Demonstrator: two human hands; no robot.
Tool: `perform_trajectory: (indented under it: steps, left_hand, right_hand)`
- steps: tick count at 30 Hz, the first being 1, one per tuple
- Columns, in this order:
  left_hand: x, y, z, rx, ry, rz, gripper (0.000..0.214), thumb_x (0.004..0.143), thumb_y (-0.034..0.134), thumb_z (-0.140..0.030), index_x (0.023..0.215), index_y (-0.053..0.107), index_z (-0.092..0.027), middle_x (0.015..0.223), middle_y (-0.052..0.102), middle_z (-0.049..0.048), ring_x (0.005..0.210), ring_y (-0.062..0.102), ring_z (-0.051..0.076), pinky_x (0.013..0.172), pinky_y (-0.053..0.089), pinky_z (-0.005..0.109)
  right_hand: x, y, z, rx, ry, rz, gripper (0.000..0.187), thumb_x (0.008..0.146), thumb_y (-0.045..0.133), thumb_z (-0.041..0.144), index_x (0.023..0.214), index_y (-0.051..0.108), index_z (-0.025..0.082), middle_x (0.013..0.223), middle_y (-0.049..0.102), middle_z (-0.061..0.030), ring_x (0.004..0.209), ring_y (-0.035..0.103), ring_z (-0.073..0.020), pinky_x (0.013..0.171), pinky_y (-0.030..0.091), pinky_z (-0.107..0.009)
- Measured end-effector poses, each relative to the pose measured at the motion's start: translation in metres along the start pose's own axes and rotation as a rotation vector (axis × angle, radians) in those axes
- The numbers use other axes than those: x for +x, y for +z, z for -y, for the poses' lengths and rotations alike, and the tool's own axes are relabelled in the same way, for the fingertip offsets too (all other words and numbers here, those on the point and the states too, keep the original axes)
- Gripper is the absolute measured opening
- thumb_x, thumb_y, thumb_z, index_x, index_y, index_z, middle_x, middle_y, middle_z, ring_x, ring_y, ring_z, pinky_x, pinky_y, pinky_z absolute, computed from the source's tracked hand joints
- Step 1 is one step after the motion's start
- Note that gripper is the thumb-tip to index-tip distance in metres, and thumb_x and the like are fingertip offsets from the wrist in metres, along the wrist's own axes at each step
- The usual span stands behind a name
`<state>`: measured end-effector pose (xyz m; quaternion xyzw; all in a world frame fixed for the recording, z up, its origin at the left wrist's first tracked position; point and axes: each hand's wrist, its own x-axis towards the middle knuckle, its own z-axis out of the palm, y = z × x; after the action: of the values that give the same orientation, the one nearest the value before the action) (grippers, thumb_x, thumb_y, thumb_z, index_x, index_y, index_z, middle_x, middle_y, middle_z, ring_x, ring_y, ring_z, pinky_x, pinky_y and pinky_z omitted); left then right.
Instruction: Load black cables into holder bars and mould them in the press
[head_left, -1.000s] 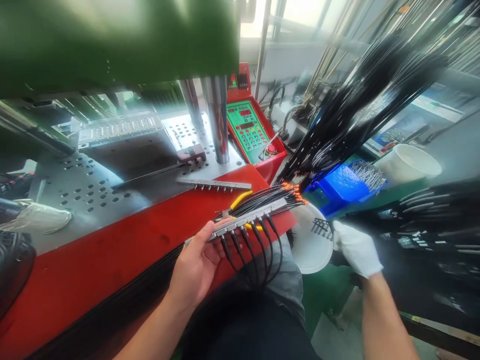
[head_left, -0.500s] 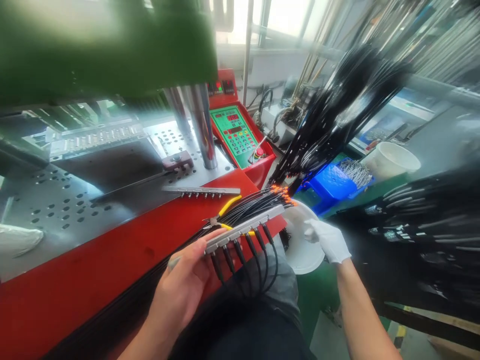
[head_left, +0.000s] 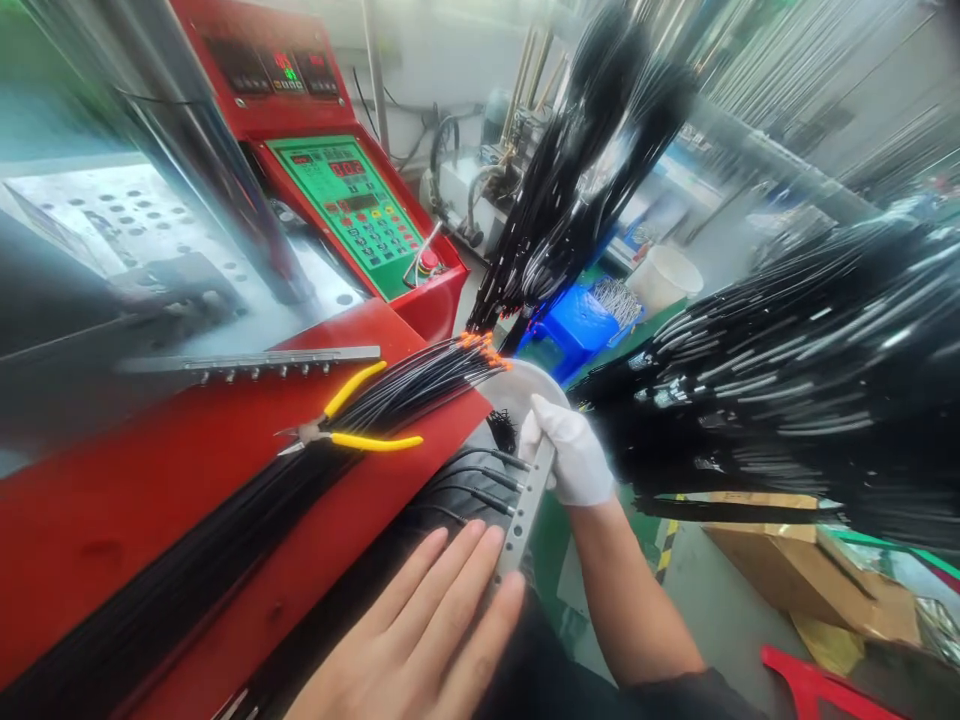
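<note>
My right hand, in a white glove, grips the upper end of a metal mould bar. Several black cables with thick moulded ends stick out of the bar's left side. Bare and with its fingers stretched out, my left hand lies by the lower end of the bar, over the cables; whether it touches them I cannot tell. Yellow-handled cutting pliers rest on a bundle of black cables with orange tips. A second metal bar with small pins lies on the red table.
A red control box with a green panel stands beyond the table, beside a steel column. Black cables hang in bunches at the right. A white bucket, a blue bin and a cardboard box are also there.
The bar has swung from a near-level pose to a steep one, lower down. My right hand has come over and taken hold of it; my left hand has let go and opened. The view has turned right.
</note>
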<state>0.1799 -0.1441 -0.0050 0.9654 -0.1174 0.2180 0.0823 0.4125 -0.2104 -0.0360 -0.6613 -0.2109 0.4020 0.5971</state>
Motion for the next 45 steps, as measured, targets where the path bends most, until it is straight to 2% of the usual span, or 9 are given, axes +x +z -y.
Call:
perform_trajectory:
  steps: [3,6,10,14,22,32,39,45]
  left_hand:
    - [-0.01,0.007,-0.005,-0.08,-0.174,-0.048,0.049,0.084,0.052,-0.014,0.133,0.049,-0.007,0.137,0.049,0.0184,0.129,0.041,0.035,0.111,0.03,0.049]
    - [-0.018,0.012,-0.012,-0.13,-0.376,-0.092,0.059,0.08,0.056,-0.01,0.138,0.042,-0.008,0.141,0.044,0.0175,0.131,0.039,0.035,0.108,0.036,0.049]
    - [-0.021,0.013,-0.014,-0.163,-0.441,-0.175,0.061,0.083,0.054,-0.009,0.142,0.036,-0.011,0.141,0.044,0.0165,0.127,0.045,0.032,0.102,0.045,0.043]
    - [-0.019,0.013,-0.016,-0.246,-0.546,-0.208,0.067,0.08,0.06,-0.007,0.143,0.035,-0.013,0.141,0.045,0.0157,0.126,0.046,0.033,0.103,0.045,0.045]
    - [-0.024,0.02,-0.014,-0.248,-0.577,-0.227,0.077,0.075,0.069,-0.01,0.144,0.034,-0.014,0.141,0.045,0.0151,0.125,0.046,0.033,0.105,0.043,0.043]
    - [-0.023,0.016,-0.013,-0.312,-0.647,-0.22,0.079,0.075,0.069,-0.012,0.145,0.032,-0.019,0.141,0.045,0.0128,0.126,0.045,0.033,0.106,0.04,0.044]
    - [-0.023,0.015,-0.012,-0.221,-0.629,-0.23,0.069,0.077,0.069,-0.011,0.139,0.039,-0.009,0.138,0.047,0.017,0.124,0.047,0.031,0.104,0.044,0.043]
    - [-0.022,0.014,-0.012,-0.217,-0.617,-0.233,0.066,0.077,0.069,-0.011,0.137,0.041,-0.006,0.137,0.047,0.0185,0.124,0.048,0.03,0.104,0.044,0.043]
  right_hand:
    - [-0.001,-0.002,0.002,0.017,-0.018,-0.005,0.05,0.089,0.046,0.053,0.057,0.053,0.016,0.04,0.05,0.0024,0.027,0.036,-0.006,0.028,0.02,-0.018]
    - [0.0,-0.001,0.004,0.014,-0.027,-0.003,0.048,0.089,0.046,0.051,0.056,0.053,0.016,0.038,0.049,0.0028,0.026,0.035,-0.006,0.028,0.02,-0.019]
    - [0.002,-0.002,-0.001,0.056,-0.022,-0.026,0.048,0.089,0.045,0.051,0.056,0.051,0.017,0.04,0.051,0.0025,0.026,0.037,-0.0067,0.027,0.02,-0.019]
    - [0.003,-0.003,-0.008,0.068,-0.004,-0.031,0.047,0.09,0.044,0.05,0.057,0.051,0.017,0.038,0.05,0.0029,0.026,0.037,-0.0072,0.028,0.021,-0.019]
    - [0.004,-0.006,-0.015,0.098,-0.021,-0.027,0.045,0.09,0.046,0.05,0.059,0.052,0.017,0.039,0.05,0.0027,0.026,0.036,-0.0072,0.027,0.02,-0.02]
    - [0.007,-0.011,-0.025,0.204,0.015,-0.007,0.042,0.089,0.049,0.049,0.063,0.053,0.017,0.043,0.052,0.0023,0.026,0.037,-0.0074,0.026,0.023,-0.019]
    - [0.008,-0.012,-0.029,0.199,0.036,-0.02,0.042,0.087,0.05,0.051,0.063,0.053,0.018,0.044,0.053,0.0022,0.025,0.037,-0.0075,0.024,0.023,-0.019]
    - [0.005,-0.011,-0.03,0.18,0.04,-0.024,0.042,0.088,0.048,0.051,0.063,0.053,0.018,0.042,0.052,0.0025,0.025,0.038,-0.0075,0.024,0.023,-0.018]
